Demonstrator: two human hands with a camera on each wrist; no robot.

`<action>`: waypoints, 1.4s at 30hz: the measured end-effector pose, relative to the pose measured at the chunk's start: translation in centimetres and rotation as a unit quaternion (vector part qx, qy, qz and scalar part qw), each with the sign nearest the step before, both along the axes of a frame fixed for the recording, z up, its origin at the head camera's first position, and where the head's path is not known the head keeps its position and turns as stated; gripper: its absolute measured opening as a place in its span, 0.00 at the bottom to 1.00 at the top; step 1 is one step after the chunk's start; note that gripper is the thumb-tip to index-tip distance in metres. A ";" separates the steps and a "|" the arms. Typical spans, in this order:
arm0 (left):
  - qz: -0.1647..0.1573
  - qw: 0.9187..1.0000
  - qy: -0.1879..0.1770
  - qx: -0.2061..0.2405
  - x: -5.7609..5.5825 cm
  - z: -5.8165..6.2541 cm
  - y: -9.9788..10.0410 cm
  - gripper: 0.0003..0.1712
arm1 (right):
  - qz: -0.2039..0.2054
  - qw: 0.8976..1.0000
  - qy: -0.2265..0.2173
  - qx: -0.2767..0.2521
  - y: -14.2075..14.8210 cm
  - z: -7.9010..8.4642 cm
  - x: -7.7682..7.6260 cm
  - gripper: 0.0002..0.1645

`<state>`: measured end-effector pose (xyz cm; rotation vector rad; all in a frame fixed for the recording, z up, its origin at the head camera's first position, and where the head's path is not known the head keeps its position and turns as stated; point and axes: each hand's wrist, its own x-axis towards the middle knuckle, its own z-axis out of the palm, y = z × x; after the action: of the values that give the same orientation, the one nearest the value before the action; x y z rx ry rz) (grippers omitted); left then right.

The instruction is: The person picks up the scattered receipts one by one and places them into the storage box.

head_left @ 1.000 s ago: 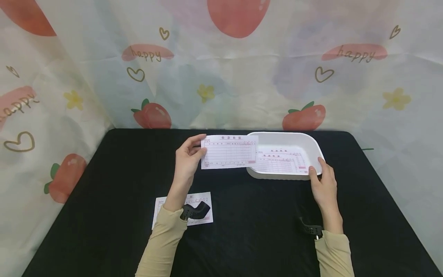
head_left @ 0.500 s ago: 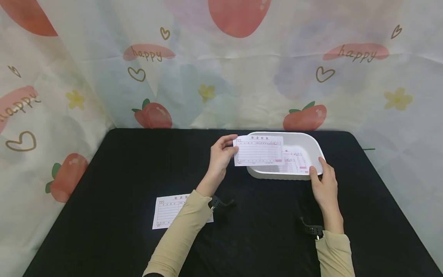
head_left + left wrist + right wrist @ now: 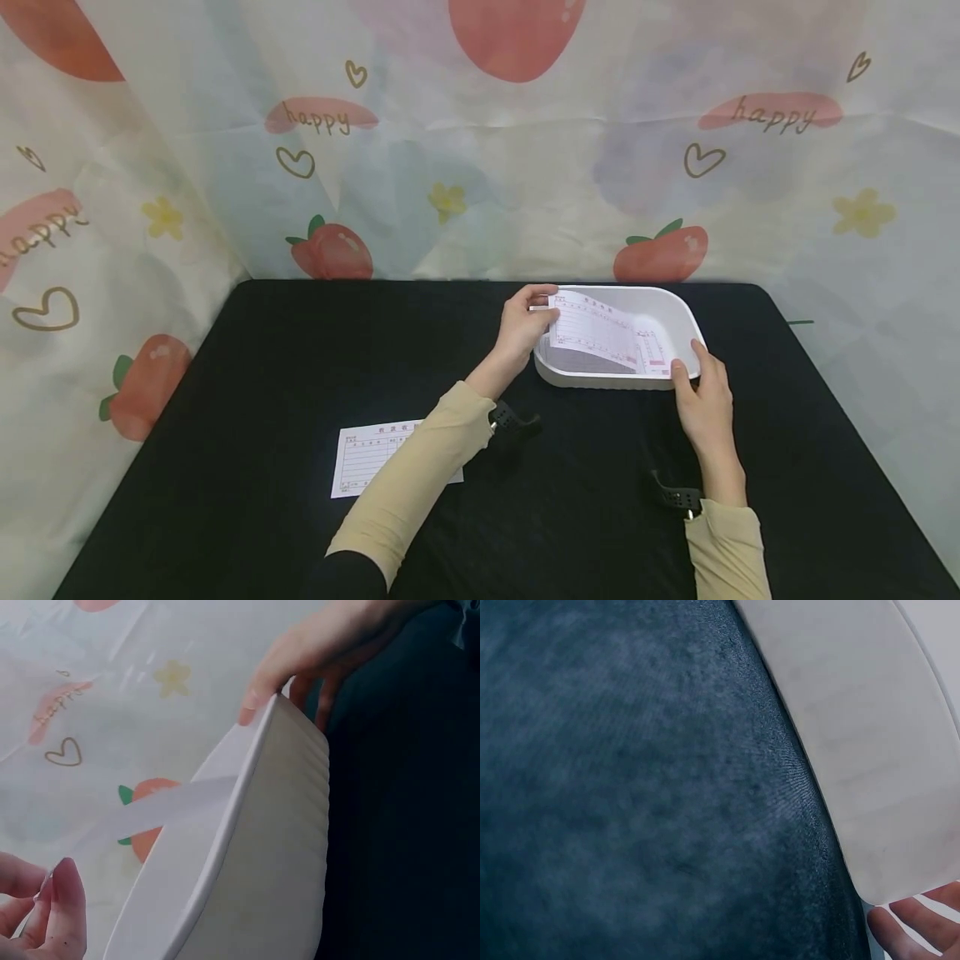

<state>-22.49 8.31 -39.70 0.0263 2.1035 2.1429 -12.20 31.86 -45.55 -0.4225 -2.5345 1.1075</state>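
Observation:
In the head view my left hand [image 3: 517, 333] pinches the left edge of a printed receipt slip [image 3: 592, 327]. The slip bends down over the white plastic tray [image 3: 611, 382], its far end inside. More slips [image 3: 656, 350] lie under it on the tray's floor, partly covered. My right hand [image 3: 703, 404] grips the tray's right end, thumb over the rim and fingers outside. The left wrist view shows thumb and fingertips on the curved slip [image 3: 142, 814] above the rim. Fingers [image 3: 915, 926] of the right hand lie against the tray's end in the right wrist view.
Another receipt slip [image 3: 367, 458] lies on the black-covered table [image 3: 570, 500], partly hidden beneath the left sleeve [image 3: 420, 475]. A patterned cloth [image 3: 480, 183] with fruit and hearts hangs behind the table's far edge. Each wrist wears a black strap.
My left hand has moved right, bringing the receipt slip from left of the tray to over it; the slip now bends downward into it. The right hand stays on the tray's end.

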 end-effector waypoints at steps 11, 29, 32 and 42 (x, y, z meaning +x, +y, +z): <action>-0.009 1.000 -0.007 -0.027 -0.3 -0.2 3.1 0.19 | 0.000 1.000 0.000 0.000 0.0 0.0 0.0 0.33; -0.070 0.983 0.037 -0.169 -0.2 -1.6 4.8 0.22 | 0.002 1.000 0.000 0.001 -0.1 0.0 0.1 0.33; -0.079 0.969 0.066 -0.225 -0.1 -1.7 4.5 0.25 | 0.002 1.000 0.000 0.002 -0.1 0.0 0.1 0.33; -0.085 0.946 0.137 -0.280 0.3 -1.6 3.1 0.27 | -0.001 1.000 -0.001 -0.004 0.0 -0.2 0.1 0.33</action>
<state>-22.18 11.39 -41.29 0.4485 2.6741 1.4495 -12.12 31.81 -45.71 -0.4283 -2.5327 1.1170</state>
